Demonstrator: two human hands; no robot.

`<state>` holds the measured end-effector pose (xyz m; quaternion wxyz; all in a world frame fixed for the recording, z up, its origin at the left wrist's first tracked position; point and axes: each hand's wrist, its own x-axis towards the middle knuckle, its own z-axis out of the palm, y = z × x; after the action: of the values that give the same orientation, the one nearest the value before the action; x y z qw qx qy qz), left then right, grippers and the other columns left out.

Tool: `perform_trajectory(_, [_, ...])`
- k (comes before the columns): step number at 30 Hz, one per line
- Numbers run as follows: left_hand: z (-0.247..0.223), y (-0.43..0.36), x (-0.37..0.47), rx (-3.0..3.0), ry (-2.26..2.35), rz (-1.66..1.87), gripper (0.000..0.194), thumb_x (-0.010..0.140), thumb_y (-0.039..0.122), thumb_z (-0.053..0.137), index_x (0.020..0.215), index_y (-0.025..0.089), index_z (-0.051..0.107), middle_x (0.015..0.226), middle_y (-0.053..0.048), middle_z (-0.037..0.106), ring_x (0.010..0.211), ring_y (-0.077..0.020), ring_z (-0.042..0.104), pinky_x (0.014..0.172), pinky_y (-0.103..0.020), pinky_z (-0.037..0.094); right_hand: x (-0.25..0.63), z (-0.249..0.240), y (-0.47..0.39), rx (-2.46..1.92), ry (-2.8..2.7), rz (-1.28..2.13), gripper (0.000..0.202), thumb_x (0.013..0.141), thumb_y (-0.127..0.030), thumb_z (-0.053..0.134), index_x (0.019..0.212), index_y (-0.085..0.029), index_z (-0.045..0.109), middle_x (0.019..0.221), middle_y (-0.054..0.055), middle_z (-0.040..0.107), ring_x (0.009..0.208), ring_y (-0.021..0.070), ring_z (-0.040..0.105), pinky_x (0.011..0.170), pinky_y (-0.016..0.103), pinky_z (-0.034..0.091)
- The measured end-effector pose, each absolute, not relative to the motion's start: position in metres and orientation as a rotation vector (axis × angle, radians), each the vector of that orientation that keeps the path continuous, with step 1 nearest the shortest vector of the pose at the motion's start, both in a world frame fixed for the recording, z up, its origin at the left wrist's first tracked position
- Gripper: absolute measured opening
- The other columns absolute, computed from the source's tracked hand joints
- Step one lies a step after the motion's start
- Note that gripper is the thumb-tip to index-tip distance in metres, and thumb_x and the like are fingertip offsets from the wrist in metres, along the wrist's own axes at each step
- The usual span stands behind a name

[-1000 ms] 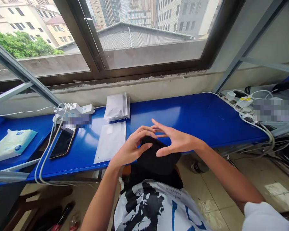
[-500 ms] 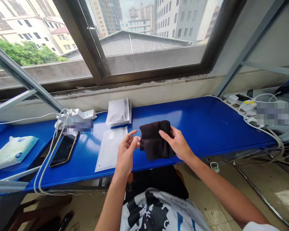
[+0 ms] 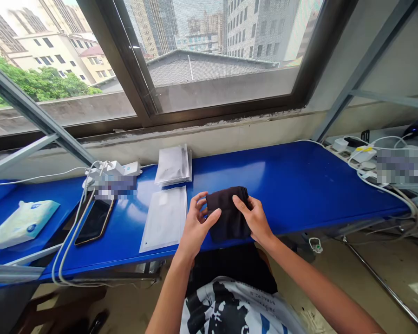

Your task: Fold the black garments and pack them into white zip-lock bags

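A folded black cloth (image 3: 227, 214) is held up over the front edge of the blue table (image 3: 292, 185). My right hand (image 3: 257, 218) grips its right side, thumb on top and fingers beneath. At the cloth's left edge is my left hand (image 3: 198, 222), its thumb over the near face and its fingers curved and apart behind the edge; whether it bears any of the cloth is hard to tell. Left of my left hand lies a flat, frosted plastic bag (image 3: 164, 218). Behind that bag sits a stack of similar bags (image 3: 173, 164).
A phone (image 3: 94, 220) lies at the left beside white cables and a power strip (image 3: 114, 169). Farther left is a tissue pack (image 3: 24, 222). Chargers (image 3: 364, 153) and cables crowd the right end. Metal frame bars (image 3: 365, 60) slant up at both sides, before the window.
My left hand has moved right, from beside the cloth to its left edge, with the thumb now over it. The cloth sits slightly lower in view, still in my right hand.
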<state>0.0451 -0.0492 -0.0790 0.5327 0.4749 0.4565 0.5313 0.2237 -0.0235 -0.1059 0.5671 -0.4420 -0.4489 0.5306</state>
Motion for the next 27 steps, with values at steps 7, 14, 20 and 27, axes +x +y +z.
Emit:
perform_trajectory(7, [-0.08,-0.044,0.054,1.101,1.226,1.384,0.064,0.087,0.045,0.078,0.143,0.023,0.057,0.108,-0.005,0.07,0.087,-0.0143,0.07,0.073,-0.021,0.055,0.227,-0.104,-0.024,-0.89,-1.185,1.357,0.043,0.081,-0.047,0.084,0.112,-0.021,0.068,0.11,0.005,0.075,0.105,0.0234,0.069,0.093,0.032,0.055])
perform_trajectory(14, [-0.081,-0.052,0.048,1.133,1.16,1.173,0.083,0.078,0.045,0.086,0.149,0.018,0.054,0.128,-0.013,0.071,0.096,-0.0231,0.075,0.077,-0.03,0.063,0.223,-0.111,-0.018,-0.955,-0.99,1.137,0.033,0.088,-0.049,0.077,0.1,-0.022,0.064,0.098,0.001,0.072,0.094,0.0188,0.067,0.088,0.029,0.053])
perform_trajectory(20, [-0.086,-0.066,0.044,1.335,1.426,1.162,0.053,0.094,0.055,0.063,0.127,0.014,0.071,0.07,-0.005,0.072,0.058,-0.0226,0.069,0.057,-0.034,0.059,0.225,-0.108,-0.018,-0.957,-0.689,1.311,0.046,0.076,-0.053,0.087,0.104,-0.021,0.071,0.104,0.004,0.077,0.101,0.0243,0.072,0.095,0.036,0.057])
perform_trajectory(27, [-0.098,-0.054,-0.009,1.848,2.37,0.925,0.026,0.089,0.037,0.068,0.105,0.021,0.081,0.123,-0.013,0.073,0.125,-0.0387,0.056,0.085,-0.046,0.058,0.249,-0.094,-0.022,-0.857,-0.484,1.589,0.054,0.063,-0.049,0.095,0.105,-0.022,0.075,0.104,0.005,0.081,0.103,0.029,0.076,0.092,0.039,0.062])
